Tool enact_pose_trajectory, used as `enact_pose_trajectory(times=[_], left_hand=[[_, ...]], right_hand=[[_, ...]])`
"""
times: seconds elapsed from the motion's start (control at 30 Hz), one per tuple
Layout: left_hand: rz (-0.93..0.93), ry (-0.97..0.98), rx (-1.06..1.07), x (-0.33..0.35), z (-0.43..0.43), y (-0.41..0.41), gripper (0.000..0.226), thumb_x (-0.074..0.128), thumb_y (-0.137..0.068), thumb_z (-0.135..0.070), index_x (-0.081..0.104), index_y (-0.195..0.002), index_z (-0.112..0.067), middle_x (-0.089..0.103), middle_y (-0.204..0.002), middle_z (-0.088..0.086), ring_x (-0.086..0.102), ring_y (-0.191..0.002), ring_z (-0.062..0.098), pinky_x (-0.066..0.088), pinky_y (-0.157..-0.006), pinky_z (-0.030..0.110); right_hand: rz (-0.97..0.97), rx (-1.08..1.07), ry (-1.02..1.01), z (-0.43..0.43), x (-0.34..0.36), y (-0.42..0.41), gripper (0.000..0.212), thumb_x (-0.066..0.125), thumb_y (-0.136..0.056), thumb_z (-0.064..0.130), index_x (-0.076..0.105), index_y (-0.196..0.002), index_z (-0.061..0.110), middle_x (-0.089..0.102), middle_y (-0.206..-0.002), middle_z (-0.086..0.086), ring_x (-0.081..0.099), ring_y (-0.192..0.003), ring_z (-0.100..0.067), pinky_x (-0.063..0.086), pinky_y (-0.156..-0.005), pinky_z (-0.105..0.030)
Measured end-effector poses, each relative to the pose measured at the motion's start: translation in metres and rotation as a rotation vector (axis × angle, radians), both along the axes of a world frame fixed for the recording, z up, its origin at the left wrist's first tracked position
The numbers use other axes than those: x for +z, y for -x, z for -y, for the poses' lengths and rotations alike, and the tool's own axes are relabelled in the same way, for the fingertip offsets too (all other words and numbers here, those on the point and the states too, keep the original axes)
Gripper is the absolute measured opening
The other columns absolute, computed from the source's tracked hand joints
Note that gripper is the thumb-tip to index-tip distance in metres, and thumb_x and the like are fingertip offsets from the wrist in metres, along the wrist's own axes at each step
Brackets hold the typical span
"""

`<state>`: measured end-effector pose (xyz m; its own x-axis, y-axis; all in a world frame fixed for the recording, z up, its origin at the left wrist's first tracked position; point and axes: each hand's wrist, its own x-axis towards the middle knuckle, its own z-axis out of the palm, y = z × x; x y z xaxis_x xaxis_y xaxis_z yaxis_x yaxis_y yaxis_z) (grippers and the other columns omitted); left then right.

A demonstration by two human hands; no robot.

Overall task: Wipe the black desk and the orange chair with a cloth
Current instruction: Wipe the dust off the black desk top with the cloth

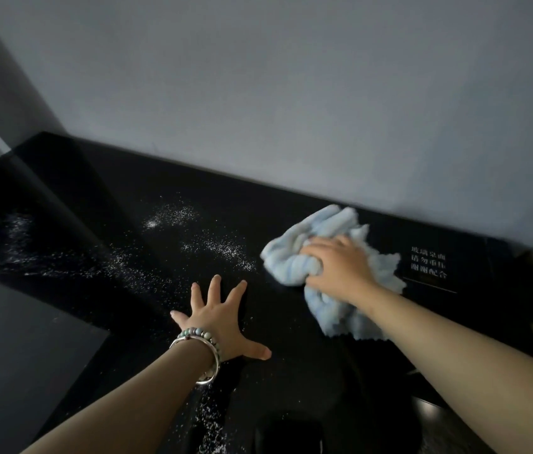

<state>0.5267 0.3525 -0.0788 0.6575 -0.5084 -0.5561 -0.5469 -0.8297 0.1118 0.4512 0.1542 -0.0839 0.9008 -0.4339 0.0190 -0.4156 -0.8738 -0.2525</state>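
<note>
Plain room, glossy black desk (291, 224), grey wall (291, 93)

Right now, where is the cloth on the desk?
In the head view, the crumpled light-blue cloth lies on the right part of the glossy black desk, under the right hand, just left of the white printed notice.

Views: one, head-worn wide-angle camera.
Position: above the near edge of the black counter (291, 208).
Facing: forward and down, toward the grey wall (291, 93).
Nearness: close; both forearms enter from the bottom edge.
</note>
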Motion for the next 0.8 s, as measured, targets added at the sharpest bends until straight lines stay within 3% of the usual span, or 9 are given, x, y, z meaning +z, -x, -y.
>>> enact_pose_trajectory(times=[0.07, 0.1, 0.13, 0.27, 0.4, 0.5, 0.6, 0.7, 0.8], left_hand=[[0.002, 0.005, 0.001, 0.0, 0.0, 0.001, 0.126, 0.071, -0.049, -0.075, -0.008, -0.144, -0.045, -0.02, -0.155, -0.003, -0.018, -0.141, 0.036, 0.01, -0.108, 0.069], [-0.001, 0.007, 0.004, 0.001, -0.001, 0.002, 0.126, 0.071, -0.049, -0.074, -0.008, -0.144, -0.046, -0.02, -0.155, -0.003, -0.018, -0.141, 0.036, 0.009, -0.108, 0.068], [-0.004, 0.007, 0.005, 0.001, -0.001, 0.002, 0.126, 0.071, -0.049, -0.074, -0.007, -0.144, -0.046, -0.02, -0.155, -0.003, -0.018, -0.141, 0.036, 0.009, -0.108, 0.068], [-0.01, 0.005, 0.001, 0.001, -0.001, 0.002, 0.126, 0.072, -0.049, -0.074, -0.006, -0.144, -0.045, -0.019, -0.155, -0.002, -0.018, -0.141, 0.037, 0.011, -0.107, 0.069], [-0.009, 0.013, 0.007, 0.0, 0.0, 0.001, 0.127, 0.072, -0.049, -0.073, -0.006, -0.144, -0.044, -0.019, -0.155, -0.002, -0.018, -0.141, 0.037, 0.01, -0.107, 0.07], [-0.001, 0.034, 0.006, -0.001, -0.001, 0.001, 0.127, 0.072, -0.048, -0.074, -0.006, -0.144, -0.044, -0.018, -0.155, -0.002, -0.018, -0.141, 0.037, 0.009, -0.107, 0.07], [-0.004, 0.036, -0.002, -0.002, -0.003, 0.001, 0.127, 0.071, -0.049, -0.074, -0.006, -0.144, -0.044, -0.018, -0.155, -0.002, -0.018, -0.141, 0.037, 0.01, -0.107, 0.07], [-0.009, 0.035, 0.0, -0.001, -0.003, 0.001, 0.126, 0.071, -0.049, -0.074, -0.005, -0.145, -0.044, -0.018, -0.155, -0.003, -0.018, -0.141, 0.037, 0.009, -0.107, 0.07], [-0.011, 0.039, 0.008, 0.0, -0.001, 0.0, 0.126, 0.072, -0.049, -0.073, -0.005, -0.145, -0.044, -0.018, -0.155, -0.002, -0.018, -0.141, 0.037, 0.009, -0.106, 0.07]], right_hand=[[0.222, 0.241, -0.26, -0.012, 0.0, 0.002, 0.028, 0.052, -0.075, 0.037, 0.051, -0.096, 0.018, 0.054, -0.105, -0.016, 0.048, -0.095, -0.038, 0.039, -0.075, -0.036], [0.367, 0.136, -0.232, 0.006, -0.007, 0.004, 0.037, 0.053, -0.07, 0.041, 0.047, -0.094, 0.015, 0.051, -0.099, -0.025, 0.049, -0.088, -0.041, 0.038, -0.072, -0.037], [0.299, -0.022, -0.045, 0.03, -0.008, 0.007, 0.04, 0.051, -0.068, 0.043, 0.051, -0.099, 0.017, 0.054, -0.101, -0.024, 0.053, -0.09, -0.041, 0.042, -0.073, -0.037], [-0.188, -0.662, -0.02, 0.097, 0.007, 0.046, 0.058, 0.048, -0.077, 0.053, 0.044, -0.129, 0.028, 0.037, -0.142, 0.001, 0.035, -0.127, -0.031, 0.031, -0.104, -0.05], [-0.1, -0.352, -0.016, 0.018, -0.001, 0.04, 0.054, 0.052, -0.079, 0.056, 0.049, -0.125, 0.028, 0.043, -0.137, 0.004, 0.036, -0.126, -0.03, 0.034, -0.098, -0.044], [0.083, -0.032, 0.006, -0.032, -0.001, 0.048, 0.017, 0.052, -0.077, 0.036, 0.057, -0.089, 0.025, 0.06, -0.098, 0.006, 0.054, -0.099, -0.024, 0.035, -0.074, -0.031], [0.159, -0.227, 0.055, -0.004, 0.005, 0.05, 0.017, 0.056, -0.079, 0.024, 0.061, -0.095, 0.021, 0.064, -0.09, -0.004, 0.059, -0.089, -0.028, 0.04, -0.066, -0.031], [0.1, -0.616, 0.025, 0.057, 0.013, 0.064, 0.039, 0.057, -0.081, 0.03, 0.048, -0.118, 0.033, 0.059, -0.117, -0.006, 0.05, -0.111, -0.033, 0.042, -0.084, -0.044], [-0.07, -0.608, -0.01, 0.043, 0.007, 0.058, 0.046, 0.052, -0.083, 0.033, 0.043, -0.128, 0.038, 0.05, -0.131, -0.003, 0.042, -0.123, -0.032, 0.038, -0.092, -0.046]])
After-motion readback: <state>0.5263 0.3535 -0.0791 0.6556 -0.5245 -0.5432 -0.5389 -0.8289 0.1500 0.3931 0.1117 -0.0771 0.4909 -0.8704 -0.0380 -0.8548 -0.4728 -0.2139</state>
